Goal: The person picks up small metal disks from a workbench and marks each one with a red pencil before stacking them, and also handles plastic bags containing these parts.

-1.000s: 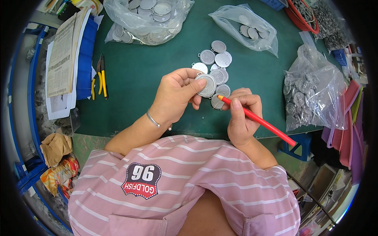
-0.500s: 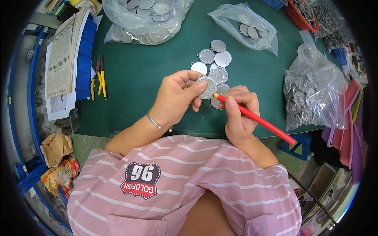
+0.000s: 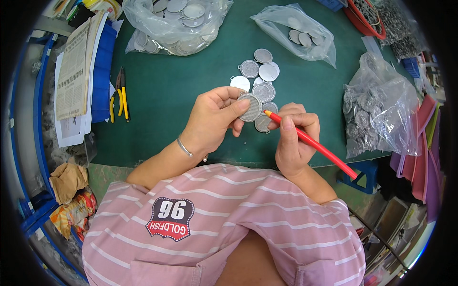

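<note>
Between thumb and fingers, my left hand (image 3: 217,112) grips a round grey metal disc (image 3: 250,108) with a small loop on its rim and a textured face turned up. My right hand (image 3: 296,138) is closed around a red pencil (image 3: 324,151), held slantwise. The pencil's yellowish tip points at the disc's right edge, a small gap away. Just beyond my hands lies a loose cluster of similar silvery discs (image 3: 249,69), some overlapping; one pale disc (image 3: 240,83) sits right behind my left fingers.
Yellow-handled pliers (image 3: 123,97) lie left on the green table (image 3: 167,90), beside a blue bin (image 3: 102,71) with papers. Clear bags of discs stand at the back left (image 3: 176,28) and back right (image 3: 298,31). Another bag of metal parts (image 3: 377,109) rests at the right, near a red basket (image 3: 367,19).
The pencil tip has drawn back slightly to the right and up from the disc's edge, my right hand shifting with it. My left hand still holds the disc, almost unmoved.
</note>
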Tool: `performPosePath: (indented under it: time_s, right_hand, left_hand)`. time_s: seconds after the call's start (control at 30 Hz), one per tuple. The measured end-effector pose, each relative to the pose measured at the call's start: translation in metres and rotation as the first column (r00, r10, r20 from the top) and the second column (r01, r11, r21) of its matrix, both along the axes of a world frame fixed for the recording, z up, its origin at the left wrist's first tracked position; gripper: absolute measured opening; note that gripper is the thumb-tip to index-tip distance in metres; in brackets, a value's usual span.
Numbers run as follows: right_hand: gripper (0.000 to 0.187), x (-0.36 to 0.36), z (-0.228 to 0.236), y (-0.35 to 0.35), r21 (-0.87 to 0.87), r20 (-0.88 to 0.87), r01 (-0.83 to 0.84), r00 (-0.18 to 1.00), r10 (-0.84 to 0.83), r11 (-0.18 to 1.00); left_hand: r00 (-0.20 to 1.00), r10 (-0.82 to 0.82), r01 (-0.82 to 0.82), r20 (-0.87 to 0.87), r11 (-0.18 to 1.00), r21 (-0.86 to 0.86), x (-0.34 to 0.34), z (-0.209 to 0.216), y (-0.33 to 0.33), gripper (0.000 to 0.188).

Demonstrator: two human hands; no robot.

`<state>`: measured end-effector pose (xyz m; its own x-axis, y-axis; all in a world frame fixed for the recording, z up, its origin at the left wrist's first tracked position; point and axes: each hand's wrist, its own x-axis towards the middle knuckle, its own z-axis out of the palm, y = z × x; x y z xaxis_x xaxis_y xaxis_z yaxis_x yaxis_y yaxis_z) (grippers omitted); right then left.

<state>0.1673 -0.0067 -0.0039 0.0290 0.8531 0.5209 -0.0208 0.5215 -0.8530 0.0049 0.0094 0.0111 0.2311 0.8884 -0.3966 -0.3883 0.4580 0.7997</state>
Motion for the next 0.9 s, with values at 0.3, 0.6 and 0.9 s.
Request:
performPosePath:
  time_s: [0.3,0.6,0.9]
  right_hand:
    - [0.007,-0.0005,-0.0008,-0.0032,-0.083,0.006,-0.007,1.0,0.008,0.996]
    - [0.007,-0.0005,0.0003,-0.0012,-0.029,0.005,-0.006,1.0,0.007,1.0]
    - [0.007,0.0017,-0.0046,-0.0051,-0.135,-0.002,0.041,0.999,-0.041,0.99]
  left_hand:
    - [1.0,-0.016,0.016,-0.003,0.999,0.034,-0.0001,0.0015,0.0014,0.023]
    - [0.999,-0.02,0.021,-0.047,0.999,0.029,0.0004,0.0,0.0002,0.023]
    - [0.999,0.038,-0.038,-0.007,0.997,0.07,-0.0009,0.0037,0.0021,0.028]
